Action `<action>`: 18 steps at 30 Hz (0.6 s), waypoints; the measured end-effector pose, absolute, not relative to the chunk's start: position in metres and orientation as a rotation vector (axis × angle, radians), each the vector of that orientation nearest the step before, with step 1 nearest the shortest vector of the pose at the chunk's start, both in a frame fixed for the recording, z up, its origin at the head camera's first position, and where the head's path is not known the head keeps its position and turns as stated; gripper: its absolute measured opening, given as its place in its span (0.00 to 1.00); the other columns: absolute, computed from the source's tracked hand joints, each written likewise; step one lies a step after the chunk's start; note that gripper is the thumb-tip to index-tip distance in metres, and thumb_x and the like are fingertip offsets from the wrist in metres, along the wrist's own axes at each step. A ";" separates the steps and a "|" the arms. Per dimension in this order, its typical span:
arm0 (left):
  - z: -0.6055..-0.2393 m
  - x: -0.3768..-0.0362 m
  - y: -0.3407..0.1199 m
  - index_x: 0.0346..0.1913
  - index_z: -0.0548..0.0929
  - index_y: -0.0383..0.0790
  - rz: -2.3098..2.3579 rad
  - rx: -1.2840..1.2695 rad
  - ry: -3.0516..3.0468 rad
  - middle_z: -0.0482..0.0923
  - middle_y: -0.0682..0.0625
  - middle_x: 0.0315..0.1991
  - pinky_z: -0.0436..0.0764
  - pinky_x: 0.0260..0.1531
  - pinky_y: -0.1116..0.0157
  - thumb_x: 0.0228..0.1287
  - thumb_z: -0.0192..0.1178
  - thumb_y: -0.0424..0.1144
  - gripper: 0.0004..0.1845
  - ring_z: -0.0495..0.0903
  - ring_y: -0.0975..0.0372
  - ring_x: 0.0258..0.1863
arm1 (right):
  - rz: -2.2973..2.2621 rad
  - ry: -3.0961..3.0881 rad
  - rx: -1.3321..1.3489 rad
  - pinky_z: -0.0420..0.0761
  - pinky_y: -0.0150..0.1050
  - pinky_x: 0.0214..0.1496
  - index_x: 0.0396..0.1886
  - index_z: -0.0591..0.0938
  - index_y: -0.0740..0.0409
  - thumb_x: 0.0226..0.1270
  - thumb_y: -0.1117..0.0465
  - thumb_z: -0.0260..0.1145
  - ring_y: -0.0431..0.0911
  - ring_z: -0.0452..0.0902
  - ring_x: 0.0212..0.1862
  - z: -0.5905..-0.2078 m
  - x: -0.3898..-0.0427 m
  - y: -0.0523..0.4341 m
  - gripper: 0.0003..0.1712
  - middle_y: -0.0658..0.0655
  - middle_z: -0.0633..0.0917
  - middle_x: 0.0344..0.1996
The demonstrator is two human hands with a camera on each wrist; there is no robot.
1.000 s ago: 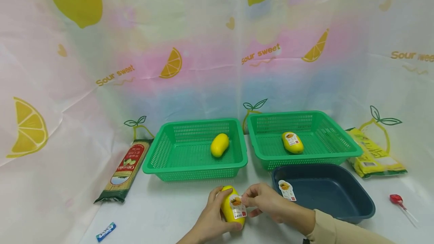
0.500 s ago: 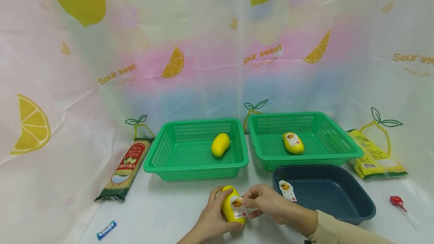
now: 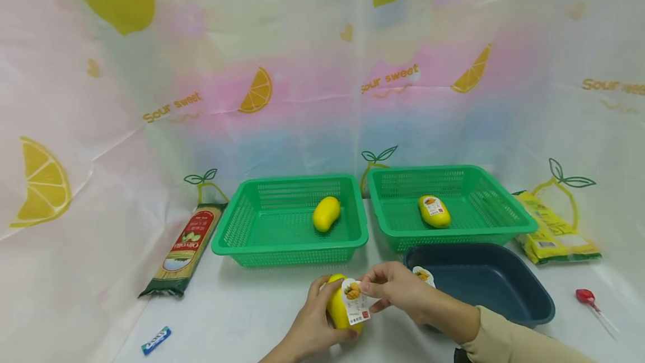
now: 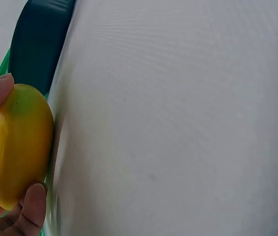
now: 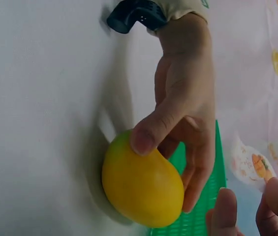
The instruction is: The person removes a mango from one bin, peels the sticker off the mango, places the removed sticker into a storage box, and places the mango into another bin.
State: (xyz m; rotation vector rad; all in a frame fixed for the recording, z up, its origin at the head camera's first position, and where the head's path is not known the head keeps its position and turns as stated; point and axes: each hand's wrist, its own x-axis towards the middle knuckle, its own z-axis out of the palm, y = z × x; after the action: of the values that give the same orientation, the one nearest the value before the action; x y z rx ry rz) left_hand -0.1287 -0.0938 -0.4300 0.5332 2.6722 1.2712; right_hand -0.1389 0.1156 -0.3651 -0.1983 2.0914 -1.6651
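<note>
A yellow mango (image 3: 336, 304) is gripped by my left hand (image 3: 314, 318) near the front of the white table, thumb at one end and fingers at the other. My right hand (image 3: 403, 294) pinches the edge of a white sticker (image 3: 355, 302) with a mango picture, between thumb and forefinger. In the head view the sticker covers part of the mango. The right wrist view shows the sticker (image 5: 252, 164) apart from the mango (image 5: 143, 184). A second such sticker (image 3: 423, 275) is on the left rim of the dark blue basin (image 3: 504, 279), partly hidden behind my right hand.
Behind stand two green baskets: the left basket (image 3: 287, 251) holds a plain mango (image 3: 326, 214), the right basket (image 3: 453, 236) a stickered mango (image 3: 434, 212). A noodle packet (image 3: 186, 248), yellow bag (image 3: 554, 231), small blue packet (image 3: 156, 340) and red lollipop (image 3: 585, 296) lie around.
My right hand has risen slightly with the sticker, which now shows more upright and higher before the mango. It covers more of the basin's sticker. My left hand keeps its hold on the mango.
</note>
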 end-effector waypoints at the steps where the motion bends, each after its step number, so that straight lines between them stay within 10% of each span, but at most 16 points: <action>1: -0.430 -0.129 -0.094 0.69 0.68 0.47 1.277 0.531 2.672 0.56 0.39 0.72 0.76 0.53 0.43 0.41 0.78 0.48 0.48 0.73 0.45 0.59 | -1.672 2.097 -0.215 0.86 0.44 0.44 0.42 0.80 0.69 0.70 0.59 0.64 0.44 0.80 0.42 -0.362 -0.140 0.117 0.14 0.57 0.84 0.44; 18: -0.428 -0.131 -0.093 0.70 0.68 0.48 1.276 0.459 2.635 0.56 0.41 0.73 0.74 0.55 0.41 0.40 0.79 0.48 0.50 0.72 0.46 0.59 | -1.629 2.255 -0.187 0.85 0.49 0.49 0.42 0.83 0.66 0.65 0.55 0.69 0.45 0.81 0.43 -0.352 -0.150 0.142 0.17 0.56 0.85 0.43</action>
State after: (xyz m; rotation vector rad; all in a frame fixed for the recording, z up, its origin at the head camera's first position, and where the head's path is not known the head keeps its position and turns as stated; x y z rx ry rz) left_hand -0.1310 -0.0928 -0.4279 0.4595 2.6348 1.2757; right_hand -0.1502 0.1416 -0.3520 -0.1869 2.2547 -1.6287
